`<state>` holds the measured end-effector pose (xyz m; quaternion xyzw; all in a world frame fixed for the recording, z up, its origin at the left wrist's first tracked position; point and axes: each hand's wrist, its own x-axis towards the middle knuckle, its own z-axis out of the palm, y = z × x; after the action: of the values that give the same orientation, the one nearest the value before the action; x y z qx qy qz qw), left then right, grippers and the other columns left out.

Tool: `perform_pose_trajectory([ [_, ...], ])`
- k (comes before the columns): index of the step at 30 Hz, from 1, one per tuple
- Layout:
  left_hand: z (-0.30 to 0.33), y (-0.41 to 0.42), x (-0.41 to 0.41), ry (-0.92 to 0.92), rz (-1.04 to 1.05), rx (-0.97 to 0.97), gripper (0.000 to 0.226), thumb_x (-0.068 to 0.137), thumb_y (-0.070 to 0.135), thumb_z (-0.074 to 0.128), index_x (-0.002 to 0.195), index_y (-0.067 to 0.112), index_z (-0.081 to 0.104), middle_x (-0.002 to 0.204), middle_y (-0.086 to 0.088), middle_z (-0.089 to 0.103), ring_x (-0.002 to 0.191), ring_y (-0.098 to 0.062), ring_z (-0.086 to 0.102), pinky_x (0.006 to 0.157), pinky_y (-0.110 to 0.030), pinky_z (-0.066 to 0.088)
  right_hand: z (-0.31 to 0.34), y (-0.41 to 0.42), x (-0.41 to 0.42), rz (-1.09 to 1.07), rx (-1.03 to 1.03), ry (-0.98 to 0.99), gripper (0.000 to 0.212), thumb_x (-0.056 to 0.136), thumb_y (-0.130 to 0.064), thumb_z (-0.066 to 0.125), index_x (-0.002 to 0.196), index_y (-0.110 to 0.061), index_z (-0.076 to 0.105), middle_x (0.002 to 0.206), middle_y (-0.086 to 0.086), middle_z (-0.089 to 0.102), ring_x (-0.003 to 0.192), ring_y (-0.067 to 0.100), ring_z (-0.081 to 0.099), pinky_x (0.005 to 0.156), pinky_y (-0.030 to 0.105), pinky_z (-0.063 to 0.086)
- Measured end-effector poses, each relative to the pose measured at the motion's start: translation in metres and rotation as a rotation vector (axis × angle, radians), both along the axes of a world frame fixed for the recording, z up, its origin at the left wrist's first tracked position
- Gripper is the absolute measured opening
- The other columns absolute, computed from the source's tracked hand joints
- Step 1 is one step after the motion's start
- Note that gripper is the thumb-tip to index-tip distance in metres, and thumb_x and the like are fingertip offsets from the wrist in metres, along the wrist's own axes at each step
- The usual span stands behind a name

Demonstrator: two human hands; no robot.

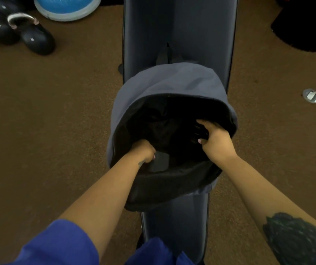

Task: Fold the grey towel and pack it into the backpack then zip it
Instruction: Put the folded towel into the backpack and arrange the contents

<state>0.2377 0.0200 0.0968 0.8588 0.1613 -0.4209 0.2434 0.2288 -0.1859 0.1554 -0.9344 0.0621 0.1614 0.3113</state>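
Observation:
A grey backpack (172, 83) lies on a long dark padded bench (180, 25) with its main opening wide and facing me. Both my hands are inside the opening. My left hand (146, 151) is closed at the near left of the mouth, next to a grey fold of fabric (160, 161). At the right side, just inside the rim, my right hand (215, 140) curls its fingers around dark fabric. A crumpled dark mass (159, 129) between the hands looks like the grey towel, though the interior is too dark to make it out clearly.
Brown carpet (57, 121) surrounds the bench. Black kettlebells (36, 39) and a blue balance dome (67, 6) sit at the far left. A floor socket with a white cable (311, 95) is on the right, and a black mat (306, 25) at the far right.

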Motion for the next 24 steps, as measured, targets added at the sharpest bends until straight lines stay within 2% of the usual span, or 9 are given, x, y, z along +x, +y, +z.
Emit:
perform_pose_trajectory([
  [3, -0.005, 0.003, -0.001, -0.002, -0.007, 0.054, 0.025, 0.084, 0.01, 0.065, 0.109, 0.005, 0.066, 0.114, -0.011, 0.063, 0.099, -0.026, 0.062, 0.091, -0.032, 0.05, 0.001, 0.0, -0.001, -0.023, -0.051, -0.1, 0.055, 0.084, -0.004, 0.063, 0.135, -0.017, 0.048, 0.141, 0.01, 0.047, 0.129, 0.028, 0.045, 0.105, 0.033, 0.037],
  [5, -0.006, 0.005, -0.001, -0.004, -0.032, 0.09, 0.012, 0.087, 0.009, 0.061, 0.098, 0.007, 0.064, 0.104, -0.011, 0.059, 0.077, -0.02, 0.057, 0.079, -0.028, 0.047, 0.007, 0.006, -0.004, -0.012, -0.073, -0.289, 0.045, 0.082, -0.007, 0.064, 0.125, -0.016, 0.057, 0.133, 0.009, 0.054, 0.122, 0.028, 0.05, 0.1, 0.038, 0.044],
  [8, -0.01, 0.007, 0.0, 0.001, -0.051, 0.125, 0.02, 0.089, 0.01, 0.058, 0.109, 0.008, 0.062, 0.095, -0.008, 0.056, 0.066, -0.017, 0.046, 0.073, -0.026, 0.04, 0.011, 0.029, -0.009, 0.081, -0.043, -0.406, 0.026, 0.08, -0.012, 0.065, 0.106, -0.015, 0.065, 0.106, 0.008, 0.065, 0.099, 0.027, 0.061, 0.08, 0.038, 0.053],
  [9, -0.011, 0.007, 0.001, 0.004, -0.054, 0.145, 0.023, 0.09, 0.012, 0.058, 0.112, 0.007, 0.06, 0.088, -0.007, 0.053, 0.062, -0.017, 0.044, 0.073, -0.027, 0.039, 0.008, 0.038, -0.009, 0.119, -0.039, -0.332, 0.023, 0.079, -0.016, 0.066, 0.102, -0.016, 0.066, 0.099, 0.007, 0.066, 0.092, 0.027, 0.063, 0.077, 0.037, 0.054],
  [11, -0.009, 0.009, 0.003, 0.03, -0.054, 0.187, 0.027, 0.091, 0.015, 0.057, 0.116, 0.005, 0.058, 0.083, -0.008, 0.052, 0.066, -0.019, 0.049, 0.071, -0.029, 0.04, -0.006, 0.057, -0.002, 0.191, -0.082, -0.015, 0.024, 0.079, -0.023, 0.068, 0.102, -0.017, 0.065, 0.098, 0.009, 0.068, 0.093, 0.029, 0.065, 0.078, 0.036, 0.055],
  [14, -0.009, 0.01, 0.008, 0.089, -0.075, 0.211, 0.036, 0.089, 0.02, 0.061, 0.121, 0.004, 0.056, 0.107, -0.012, 0.059, 0.088, -0.025, 0.058, 0.075, -0.032, 0.043, -0.032, 0.081, 0.014, 0.277, -0.246, 0.435, 0.036, 0.082, -0.026, 0.066, 0.114, -0.009, 0.062, 0.115, 0.013, 0.065, 0.105, 0.031, 0.062, 0.079, 0.032, 0.05],
  [17, -0.012, 0.007, 0.012, 0.102, -0.188, 0.226, 0.049, 0.085, 0.031, 0.066, 0.123, 0.003, 0.056, 0.124, -0.015, 0.058, 0.11, -0.03, 0.058, 0.085, -0.034, 0.047, -0.052, 0.096, 0.024, 0.334, -0.316, 0.609, 0.052, 0.085, -0.033, 0.066, 0.128, -0.006, 0.054, 0.132, 0.015, 0.056, 0.117, 0.031, 0.056, 0.089, 0.034, 0.048],
  [19, -0.015, 0.005, 0.012, 0.102, -0.238, 0.237, 0.054, 0.082, 0.037, 0.068, 0.123, 0.003, 0.056, 0.127, -0.016, 0.058, 0.113, -0.03, 0.058, 0.09, -0.032, 0.047, -0.061, 0.102, 0.026, 0.374, -0.326, 0.706, 0.064, 0.084, -0.039, 0.066, 0.136, -0.006, 0.047, 0.142, 0.014, 0.048, 0.126, 0.03, 0.049, 0.098, 0.034, 0.043],
  [24, -0.019, 0.012, 0.006, 0.117, -0.245, 0.248, 0.058, 0.08, 0.036, 0.071, 0.124, 0.003, 0.054, 0.126, -0.016, 0.057, 0.113, -0.031, 0.056, 0.088, -0.033, 0.045, -0.072, 0.103, 0.02, 0.309, -0.241, 0.833, 0.062, 0.088, -0.038, 0.061, 0.137, -0.004, 0.046, 0.145, 0.013, 0.044, 0.131, 0.031, 0.044, 0.106, 0.036, 0.038],
])
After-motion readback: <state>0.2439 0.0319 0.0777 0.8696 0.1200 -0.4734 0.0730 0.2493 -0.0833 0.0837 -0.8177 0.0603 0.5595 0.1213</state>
